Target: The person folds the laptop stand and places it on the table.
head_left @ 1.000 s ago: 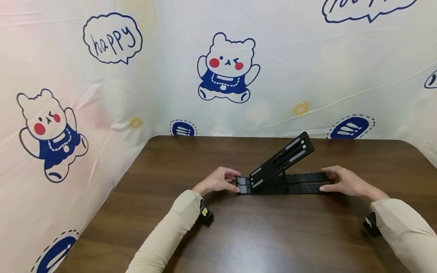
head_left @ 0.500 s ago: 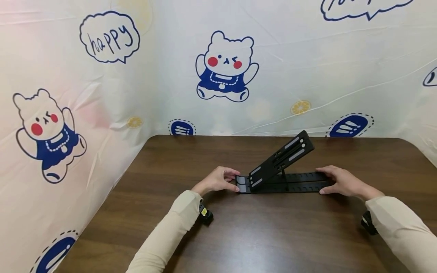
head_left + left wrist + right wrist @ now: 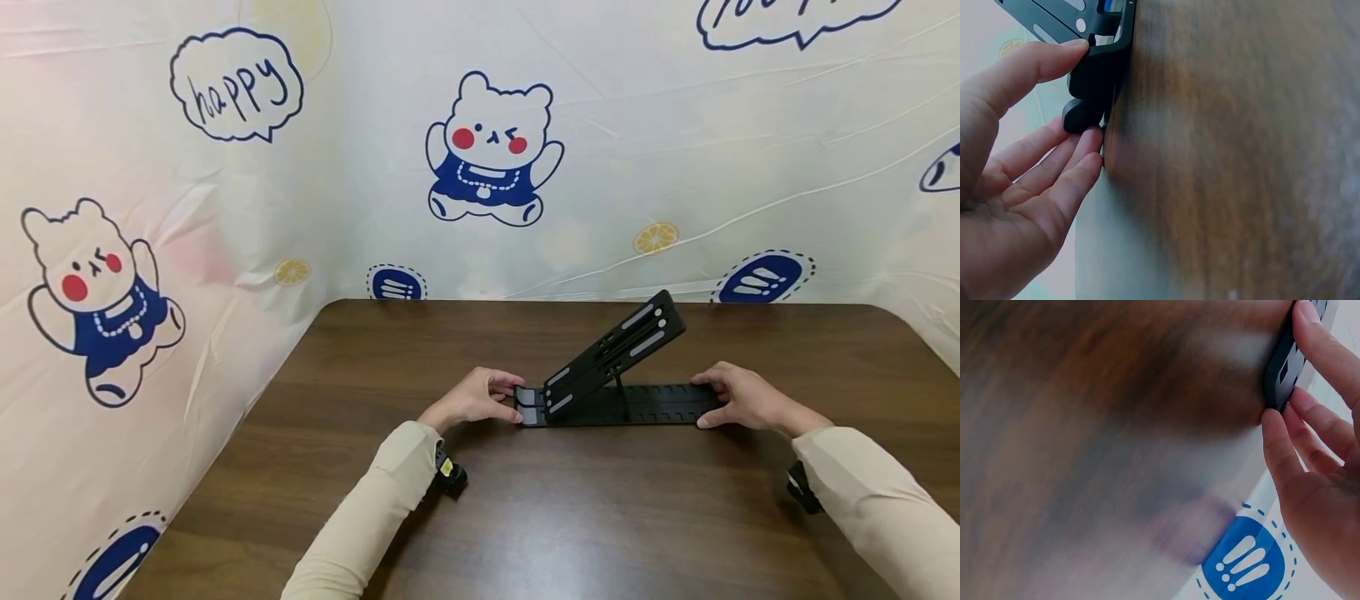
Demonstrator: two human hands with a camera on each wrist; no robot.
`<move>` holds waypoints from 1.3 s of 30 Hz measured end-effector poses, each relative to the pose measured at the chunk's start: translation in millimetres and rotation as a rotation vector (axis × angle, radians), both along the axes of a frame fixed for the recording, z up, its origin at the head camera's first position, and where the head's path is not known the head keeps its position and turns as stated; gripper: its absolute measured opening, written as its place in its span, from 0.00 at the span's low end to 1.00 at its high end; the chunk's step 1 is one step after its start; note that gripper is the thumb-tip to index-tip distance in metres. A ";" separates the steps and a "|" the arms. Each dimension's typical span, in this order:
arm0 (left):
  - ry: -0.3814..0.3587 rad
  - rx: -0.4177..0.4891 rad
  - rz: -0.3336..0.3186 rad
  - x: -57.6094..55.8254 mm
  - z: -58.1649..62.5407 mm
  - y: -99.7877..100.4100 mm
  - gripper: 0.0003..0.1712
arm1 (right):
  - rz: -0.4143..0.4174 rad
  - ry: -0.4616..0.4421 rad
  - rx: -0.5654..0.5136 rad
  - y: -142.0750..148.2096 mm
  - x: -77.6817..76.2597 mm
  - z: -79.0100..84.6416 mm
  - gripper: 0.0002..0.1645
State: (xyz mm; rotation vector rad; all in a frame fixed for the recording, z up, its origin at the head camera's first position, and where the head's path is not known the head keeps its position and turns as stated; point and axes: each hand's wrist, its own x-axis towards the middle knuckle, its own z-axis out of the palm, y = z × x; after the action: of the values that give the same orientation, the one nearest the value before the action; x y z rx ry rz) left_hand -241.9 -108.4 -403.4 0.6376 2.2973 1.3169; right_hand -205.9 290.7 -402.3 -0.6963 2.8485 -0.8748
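A black folding laptop stand (image 3: 667, 404) lies across the table, its two base rails side by side. Its upper panel (image 3: 615, 354), with grey pads, slants up to the right on a thin strut. My left hand (image 3: 476, 396) holds the left end, near the grey-padded hooks. In the left wrist view the thumb presses a corner of the stand (image 3: 1094, 69) and the fingers curl below the hook. My right hand (image 3: 753, 400) pinches the far right end of the rails. The right wrist view shows thumb and fingertips around the notched rail end (image 3: 1282, 372).
The brown wooden table (image 3: 600, 517) ends at the back against a pale curtain (image 3: 360, 150) printed with cartoon bears. Dark cameras sit on both wrists, below beige sleeves.
My right hand has shifted slightly left along the rail ends. The gap between the two base rails has narrowed. The left hand keeps its hold, and the panel stays raised.
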 end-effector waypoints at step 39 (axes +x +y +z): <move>0.013 -0.050 0.154 -37.9 2.7 18.0 0.25 | -0.113 -0.020 0.037 -16.7 49.8 -0.8 0.38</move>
State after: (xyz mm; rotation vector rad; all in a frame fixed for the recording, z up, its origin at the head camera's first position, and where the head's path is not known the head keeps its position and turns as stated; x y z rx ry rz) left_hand -279.8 -90.4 -400.7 0.4626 2.4229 1.3214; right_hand -156.1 274.0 -403.1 -0.5246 2.9023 -0.8361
